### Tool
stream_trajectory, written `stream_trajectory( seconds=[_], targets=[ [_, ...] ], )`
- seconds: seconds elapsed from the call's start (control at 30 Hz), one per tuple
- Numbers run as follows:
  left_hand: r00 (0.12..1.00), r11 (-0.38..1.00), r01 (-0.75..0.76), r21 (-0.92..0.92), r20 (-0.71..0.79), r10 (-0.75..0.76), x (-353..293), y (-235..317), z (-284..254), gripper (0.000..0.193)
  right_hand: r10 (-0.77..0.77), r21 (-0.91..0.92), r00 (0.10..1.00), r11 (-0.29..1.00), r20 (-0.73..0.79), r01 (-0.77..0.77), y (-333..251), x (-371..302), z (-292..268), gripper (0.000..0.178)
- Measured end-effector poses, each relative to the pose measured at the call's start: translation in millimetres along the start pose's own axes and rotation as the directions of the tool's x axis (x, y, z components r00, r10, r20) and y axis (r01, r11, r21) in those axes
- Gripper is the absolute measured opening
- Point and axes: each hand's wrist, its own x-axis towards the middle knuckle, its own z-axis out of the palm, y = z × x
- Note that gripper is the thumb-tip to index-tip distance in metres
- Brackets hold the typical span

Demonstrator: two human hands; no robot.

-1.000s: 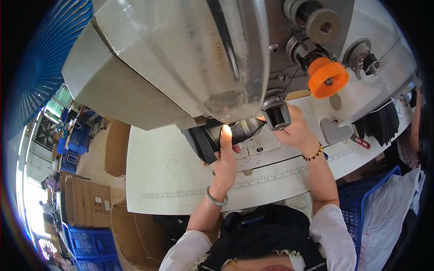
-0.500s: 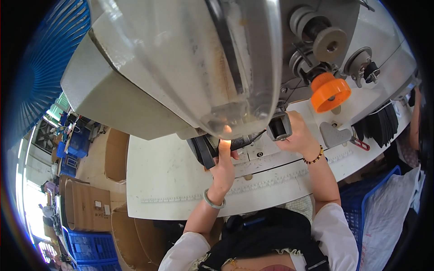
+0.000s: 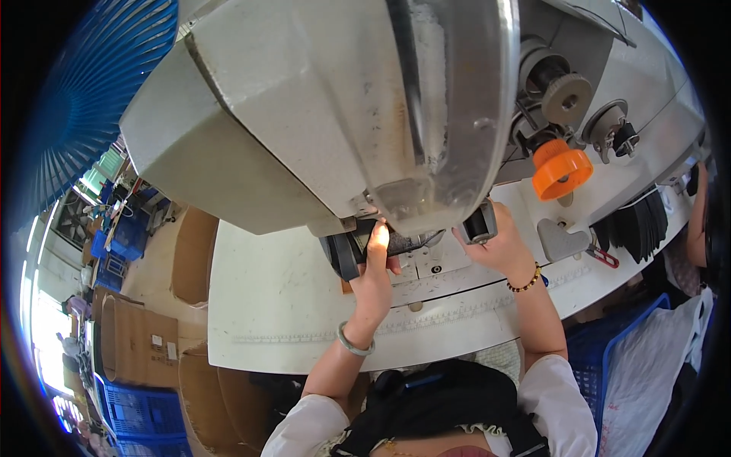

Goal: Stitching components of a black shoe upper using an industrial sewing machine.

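A large grey sewing machine with a clear plastic guard fills the upper middle. My left hand pinches a black padded strap-like piece left of the needle area, its thumb on top and lit by a lamp. The piece's far part goes out of sight under the machine head. My right hand is at the right of the needle area, beside a dark grey machine part that hides most of its fingers. Whether it grips anything does not show.
An orange dial juts from the machine head. Black flat pieces and a red-handled tool lie at the right of the white table. A blue fan stands at left, boxes below it, a blue crate at right.
The view has shifted slightly, so the machine head appears farther right. My left hand still holds the black piece, and my right hand stays beside the grey machine part.
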Motion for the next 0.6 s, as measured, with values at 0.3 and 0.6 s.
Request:
stream_trajectory(
  seconds=[0.3,0.6],
  targets=[
    [0.996,0.997,0.072,-0.032,-0.055,-0.073,8.8,15.6,11.4,0.009,0.064,-0.002,0.998,0.998,-0.017,-0.064,0.8,4.6,1.3,0.018],
    [0.997,0.994,0.078,-0.078,0.000,-0.079,23.0,12.4,7.9,0.018,0.051,-0.125,0.997,0.990,-0.061,-0.058,-3.1,4.9,2.8,0.014]
  ],
)
